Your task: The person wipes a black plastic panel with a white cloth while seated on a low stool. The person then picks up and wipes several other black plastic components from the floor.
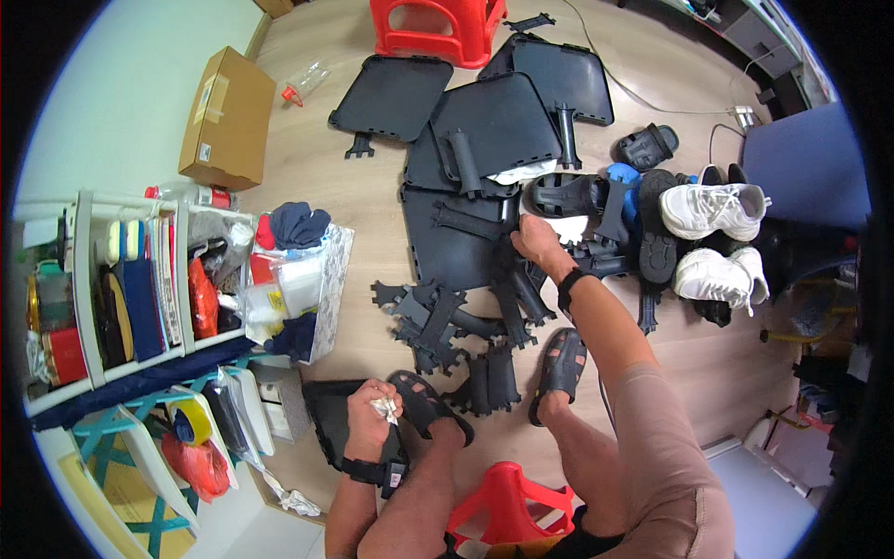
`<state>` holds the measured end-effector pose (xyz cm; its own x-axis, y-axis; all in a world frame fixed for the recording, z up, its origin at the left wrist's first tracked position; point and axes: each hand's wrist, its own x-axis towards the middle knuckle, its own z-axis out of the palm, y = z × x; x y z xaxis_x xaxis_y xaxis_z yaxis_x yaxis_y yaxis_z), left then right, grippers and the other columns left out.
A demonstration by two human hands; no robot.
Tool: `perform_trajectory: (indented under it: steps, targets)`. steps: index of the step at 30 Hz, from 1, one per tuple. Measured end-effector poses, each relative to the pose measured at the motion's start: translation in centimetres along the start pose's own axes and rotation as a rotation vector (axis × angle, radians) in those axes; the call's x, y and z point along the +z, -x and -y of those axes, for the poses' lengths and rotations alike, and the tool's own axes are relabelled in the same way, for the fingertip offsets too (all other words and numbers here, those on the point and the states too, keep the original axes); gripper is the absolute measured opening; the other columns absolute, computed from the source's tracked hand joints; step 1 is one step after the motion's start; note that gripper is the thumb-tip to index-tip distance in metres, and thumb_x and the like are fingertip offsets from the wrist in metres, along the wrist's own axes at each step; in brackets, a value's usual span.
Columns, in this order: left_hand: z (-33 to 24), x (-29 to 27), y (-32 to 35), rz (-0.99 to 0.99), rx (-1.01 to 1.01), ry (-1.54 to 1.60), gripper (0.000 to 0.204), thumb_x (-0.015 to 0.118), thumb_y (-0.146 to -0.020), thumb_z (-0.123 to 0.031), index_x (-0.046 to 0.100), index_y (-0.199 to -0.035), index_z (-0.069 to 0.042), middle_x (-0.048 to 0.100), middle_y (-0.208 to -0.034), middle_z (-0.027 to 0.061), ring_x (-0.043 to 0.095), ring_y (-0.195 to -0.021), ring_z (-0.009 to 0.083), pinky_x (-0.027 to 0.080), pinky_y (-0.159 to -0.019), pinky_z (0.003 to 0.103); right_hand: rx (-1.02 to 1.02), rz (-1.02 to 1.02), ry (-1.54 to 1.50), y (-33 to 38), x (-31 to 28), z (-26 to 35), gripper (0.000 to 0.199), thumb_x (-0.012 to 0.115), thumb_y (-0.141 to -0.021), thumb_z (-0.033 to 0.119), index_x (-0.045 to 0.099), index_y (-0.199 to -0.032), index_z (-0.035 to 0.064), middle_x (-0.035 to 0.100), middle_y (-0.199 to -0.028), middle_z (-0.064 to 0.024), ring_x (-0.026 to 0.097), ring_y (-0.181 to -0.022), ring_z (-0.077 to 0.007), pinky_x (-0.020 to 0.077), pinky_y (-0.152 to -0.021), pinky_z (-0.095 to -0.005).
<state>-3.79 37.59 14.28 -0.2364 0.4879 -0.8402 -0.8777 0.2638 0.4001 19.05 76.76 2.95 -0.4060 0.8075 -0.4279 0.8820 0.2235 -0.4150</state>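
A pile of dark plastic parts is spread on the wood floor (372,200): flat black panels (494,121), short posts and notched connector pieces (438,321).

The right hand (537,238) is stretched forward into the pile. Its fingers are curled down onto a dark strut (515,279) near the middle panel (452,247); contact is seen, but whether it is a full grasp cannot be told, as the fingertips are hidden by the hand's back. A black band is worn on that wrist.

The left hand (371,410) is held back near the knee, pressed shut around a small crumpled white wad (385,407), paper or cloth, kind not clear. A black strap is worn on that wrist too.

Step in hand, as judged: a part is being picked out of the heap by the right hand, while the left is kept busy with the wad. The panels lie loose and overlapping, nothing is seen joined yet, so the work is judged early.

Next move, as judged: a firm closure on the strut is needed, then a lift clear of the overlapping pieces, which could be dragged along. The left hand would have to be freed of the wad before two-handed fitting.

Nearby: a sandal (568,196) on the pile, white sneakers (712,210) at right, a red stool (438,28) at the top, a cardboard box (228,116) and a cluttered shelf (130,279) at left.
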Motion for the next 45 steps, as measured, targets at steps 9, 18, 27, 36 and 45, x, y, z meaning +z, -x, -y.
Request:
perform_trajectory:
  steps: [9, 18, 27, 36, 45]
  targets:
    - [1.2, 3.0, -2.0, 0.019, -0.085, -0.198, 0.014, 0.063, -0.089, -0.015, 0.065, -0.089, -0.002, 0.061, -0.075, 0.0088, 0.061, -0.060, 0.0232, 0.047, -0.049, 0.036, 0.125, 0.209, -0.264, 0.0, 0.8, -0.9, 0.046, 0.072, -0.085, 0.026, 0.063, -0.112, -0.0095, 0.070, -0.108, -0.0333, 0.070, -0.106, -0.0443, 0.0541, -0.091, -0.0476]
    - [-1.4, 5.9, -0.1, 0.095, -0.166, -0.279, 0.024, 0.064, -0.096, -0.026, 0.069, -0.095, -0.002, 0.065, -0.077, 0.0061, 0.063, -0.060, 0.0188, 0.044, -0.048, 0.031, 0.407, 0.385, -1.303, 9.8, -3.5, -0.3, 0.026, 0.067, -0.096, 0.025, 0.062, -0.085, 0.0019, 0.057, -0.064, -0.0060, 0.043, -0.040, -0.0108, 0.0276, -0.035, -0.0277]
    - [0.7, 11.9, 1.1, 0.088, -0.279, -0.341, 0.030, 0.069, -0.100, -0.035, 0.066, -0.101, -0.005, 0.070, -0.084, 0.0103, 0.065, -0.057, 0.0250, 0.048, -0.044, 0.034, 0.511, 0.638, -1.292, 22.3, -3.8, 1.7, 0.028, 0.069, -0.095, 0.022, 0.065, -0.082, -0.0022, 0.060, -0.061, -0.0041, 0.048, -0.040, -0.0105, 0.0287, -0.032, -0.0271]
    - [-3.4, 7.9, 1.5, -0.057, -0.088, -0.237, 0.026, 0.070, -0.086, -0.007, 0.065, -0.111, 0.000, 0.072, -0.099, 0.0104, 0.071, -0.074, 0.0259, 0.059, -0.057, 0.038, 0.065, 0.517, -0.584, 6.0, -6.7, -6.1, 0.030, 0.055, -0.101, 0.031, 0.069, -0.098, 0.0047, 0.069, -0.077, -0.0091, 0.070, -0.064, -0.0197, 0.0533, -0.050, -0.0320]
    - [-4.5, 3.7, 1.3, -0.149, -0.089, -0.128, 0.039, 0.073, -0.084, -0.007, 0.064, -0.119, 0.006, 0.074, -0.106, 0.0148, 0.076, -0.086, 0.0298, 0.063, -0.063, 0.040, 0.337, -0.214, -1.003, -11.0, -8.0, -6.8, 0.058, 0.069, -0.096, 0.035, 0.054, -0.130, -0.0090, 0.070, -0.098, -0.0179, 0.070, -0.077, -0.0238, 0.0579, -0.058, -0.0346]
